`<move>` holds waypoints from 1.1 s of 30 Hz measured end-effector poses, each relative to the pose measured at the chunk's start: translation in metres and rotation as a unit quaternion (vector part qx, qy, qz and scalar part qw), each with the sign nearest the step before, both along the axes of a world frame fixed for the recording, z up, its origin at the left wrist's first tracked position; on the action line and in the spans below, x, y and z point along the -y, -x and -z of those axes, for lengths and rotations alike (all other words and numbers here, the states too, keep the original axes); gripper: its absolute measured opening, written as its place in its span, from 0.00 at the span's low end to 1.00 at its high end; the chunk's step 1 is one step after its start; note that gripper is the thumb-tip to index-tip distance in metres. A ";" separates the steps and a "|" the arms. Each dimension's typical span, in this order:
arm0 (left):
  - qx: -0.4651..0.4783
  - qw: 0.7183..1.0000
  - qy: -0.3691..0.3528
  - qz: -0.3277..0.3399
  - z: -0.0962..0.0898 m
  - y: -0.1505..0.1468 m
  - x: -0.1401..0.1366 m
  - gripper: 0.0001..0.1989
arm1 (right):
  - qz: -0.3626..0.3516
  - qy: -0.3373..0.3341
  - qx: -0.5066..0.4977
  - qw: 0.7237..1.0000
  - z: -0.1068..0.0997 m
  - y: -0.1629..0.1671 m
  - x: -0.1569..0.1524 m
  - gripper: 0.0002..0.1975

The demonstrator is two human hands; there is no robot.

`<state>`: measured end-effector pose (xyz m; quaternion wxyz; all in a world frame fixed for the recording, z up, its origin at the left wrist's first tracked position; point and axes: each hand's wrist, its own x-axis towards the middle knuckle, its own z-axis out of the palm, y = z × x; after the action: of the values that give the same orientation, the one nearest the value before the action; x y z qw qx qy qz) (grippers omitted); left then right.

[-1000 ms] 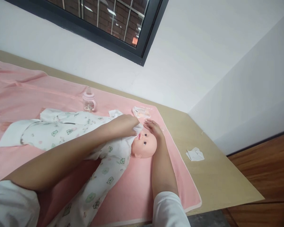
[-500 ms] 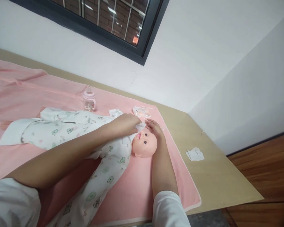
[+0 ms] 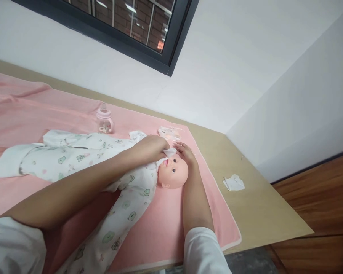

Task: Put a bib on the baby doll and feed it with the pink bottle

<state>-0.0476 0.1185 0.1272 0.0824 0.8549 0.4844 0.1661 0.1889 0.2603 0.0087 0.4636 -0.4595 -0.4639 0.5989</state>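
Note:
A baby doll [image 3: 173, 173] lies on its back on a pink blanket [image 3: 160, 228], its head toward the right. White printed clothes [image 3: 82, 154] cover its body, and one long sleeve stretches toward me. My left hand [image 3: 153, 146] is closed on a white tissue [image 3: 170, 152] beside the doll's cheek. My right hand [image 3: 186, 153] curves around the far side of the head, its fingers apart and near the tissue; the forearm runs close by the crown. The doll's far cheek and ear are hidden behind my hands.
A pink-topped baby bottle [image 3: 104, 120] stands on the blanket behind the doll. A clear plastic packet [image 3: 169, 133] lies beyond my hands. On the bare tabletop [image 3: 257, 213] at right rests a crumpled white tissue [image 3: 233, 183]. A wall with a dark-framed window [image 3: 167, 62] rises behind.
The whole view has shifted slightly. Both hands stay around the doll's head, and the left still holds the tissue by its cheek, with hardly any movement.

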 end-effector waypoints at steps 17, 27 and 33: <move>0.090 0.989 0.109 0.053 -0.008 0.004 0.011 0.16 | 0.001 0.004 0.006 1.000 0.002 0.000 -0.003 0.13; 0.053 0.996 0.068 0.028 -0.001 0.002 0.004 0.13 | -0.003 -0.006 0.010 1.000 0.002 -0.002 -0.002 0.13; 0.055 0.997 0.050 0.024 0.002 0.003 0.002 0.13 | -0.005 -0.009 0.009 1.000 0.002 -0.001 0.000 0.13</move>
<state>-0.0506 0.1164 0.1254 0.1557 0.8506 0.4666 0.1861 0.1903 0.2607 0.0066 0.4605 -0.4583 -0.4762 0.5926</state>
